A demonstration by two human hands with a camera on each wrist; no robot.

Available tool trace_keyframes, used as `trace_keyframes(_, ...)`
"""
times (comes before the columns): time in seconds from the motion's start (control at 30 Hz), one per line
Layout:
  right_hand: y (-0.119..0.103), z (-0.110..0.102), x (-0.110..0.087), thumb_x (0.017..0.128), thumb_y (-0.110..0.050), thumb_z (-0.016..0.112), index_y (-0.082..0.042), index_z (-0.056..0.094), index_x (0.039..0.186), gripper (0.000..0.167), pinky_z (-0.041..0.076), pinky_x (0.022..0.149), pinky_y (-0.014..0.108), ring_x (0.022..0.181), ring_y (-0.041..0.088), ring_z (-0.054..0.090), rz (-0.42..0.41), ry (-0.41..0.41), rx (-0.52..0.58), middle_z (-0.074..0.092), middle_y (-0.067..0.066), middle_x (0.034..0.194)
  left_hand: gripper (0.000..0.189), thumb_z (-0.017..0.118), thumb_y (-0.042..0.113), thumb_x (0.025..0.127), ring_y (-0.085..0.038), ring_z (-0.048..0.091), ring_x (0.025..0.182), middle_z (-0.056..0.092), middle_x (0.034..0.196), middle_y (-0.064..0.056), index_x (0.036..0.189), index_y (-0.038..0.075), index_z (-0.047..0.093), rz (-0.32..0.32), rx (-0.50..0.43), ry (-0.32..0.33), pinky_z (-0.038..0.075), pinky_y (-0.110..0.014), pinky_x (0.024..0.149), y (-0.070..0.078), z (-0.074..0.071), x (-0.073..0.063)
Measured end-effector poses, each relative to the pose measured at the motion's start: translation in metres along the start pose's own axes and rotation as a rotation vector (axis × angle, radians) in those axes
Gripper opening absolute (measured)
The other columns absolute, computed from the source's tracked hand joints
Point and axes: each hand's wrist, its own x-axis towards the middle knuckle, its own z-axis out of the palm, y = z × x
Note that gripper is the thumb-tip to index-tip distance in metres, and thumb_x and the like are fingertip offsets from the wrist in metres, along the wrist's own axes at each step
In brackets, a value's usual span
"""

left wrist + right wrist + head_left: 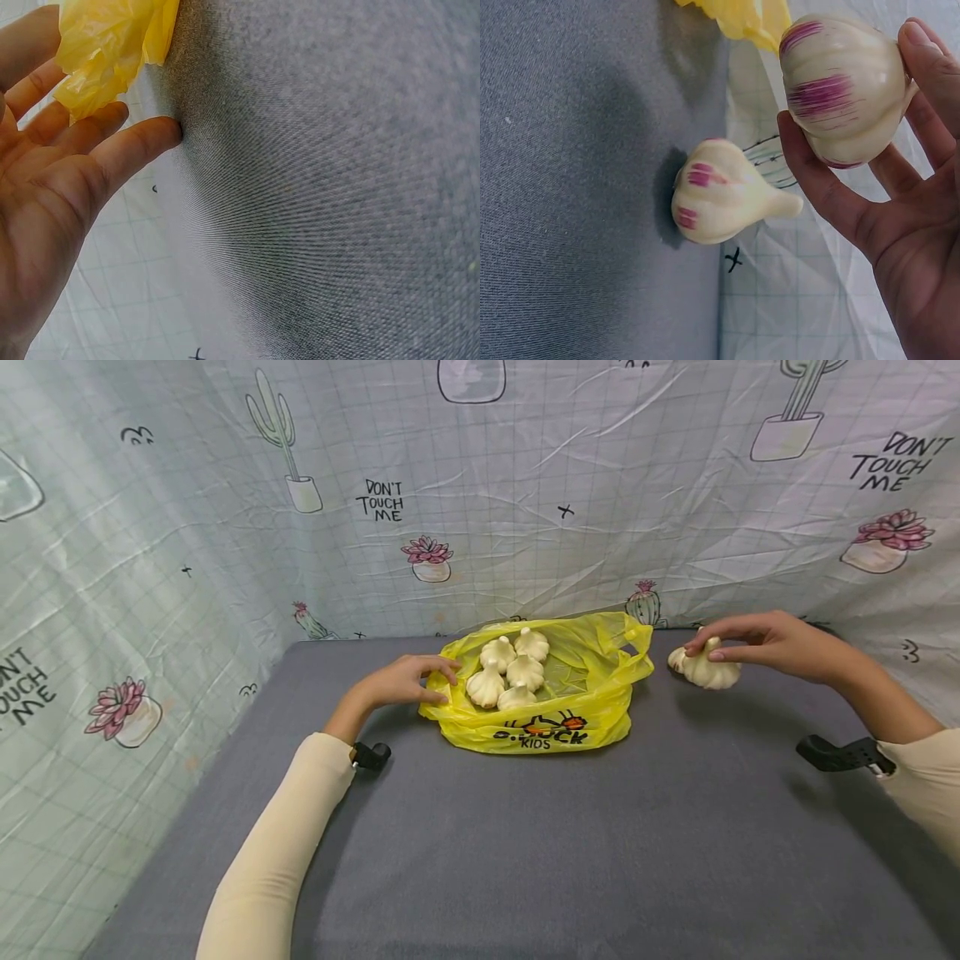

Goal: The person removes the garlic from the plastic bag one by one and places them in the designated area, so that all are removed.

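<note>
A yellow plastic bag (600, 727) lies with its mouth facing up, and several white garlic bulbs (525, 672) sit inside at its left. My left hand (401, 681) holds the bag's left rim, with plastic between thumb and fingers; one fingertip touches the table in the left wrist view. Right of the bag, my right hand (772, 647) grips a garlic bulb (844, 90) with purple streaks, raised above the table. Just behind it another garlic bulb (716, 191) stands on the table, mostly hidden by the held one in the head view.
The grey tabletop (540, 852) runs back to a hanging pale curtain (510, 543) printed with cacti and words. One bag handle (641, 639) loops up on the right side, towards the right hand. Black straps with camera mounts (836, 752) sit at both wrists.
</note>
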Motion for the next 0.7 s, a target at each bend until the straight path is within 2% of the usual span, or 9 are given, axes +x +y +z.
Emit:
trace_keyframes(0.3,0.008,-0.002,-0.005,0.101,0.004,0.057,0.0,0.069,0.126,0.028,0.048,0.086,0.013,0.114,0.002,0.063,-0.009,0.043,-0.033,0.073,0.003,0.12,0.025,0.073,0.021,0.095,-0.032,0.036,0.147,0.049,0.155,-0.006,0.12,0.015,0.07,0.004,0.011,-0.001,0.042,-0.053,0.105,0.0,0.0,-0.001)
trace_keyframes(0.6,0.018,-0.006,-0.011,0.1,0.006,0.057,0.002,0.069,0.125,0.028,0.044,0.087,0.009,0.117,-0.005,0.058,-0.004,0.131,-0.058,0.073,-0.007,0.119,0.026,0.073,0.021,0.095,-0.032,0.036,0.147,0.049,0.154,-0.006,0.12,0.015,0.07,-0.001,0.021,-0.003,0.04,-0.054,0.108,0.001,0.0,-0.001)
trace_keyframes(0.7,0.022,-0.008,-0.012,0.1,0.007,0.057,0.004,0.069,0.123,0.026,0.045,0.085,0.009,0.116,-0.005,0.06,-0.011,0.153,-0.052,0.074,-0.005,0.116,0.026,0.073,0.021,0.095,-0.032,0.037,0.147,0.049,0.154,-0.005,0.12,0.015,0.07,-0.001,0.018,-0.002,0.039,-0.054,0.109,0.0,0.0,-0.001)
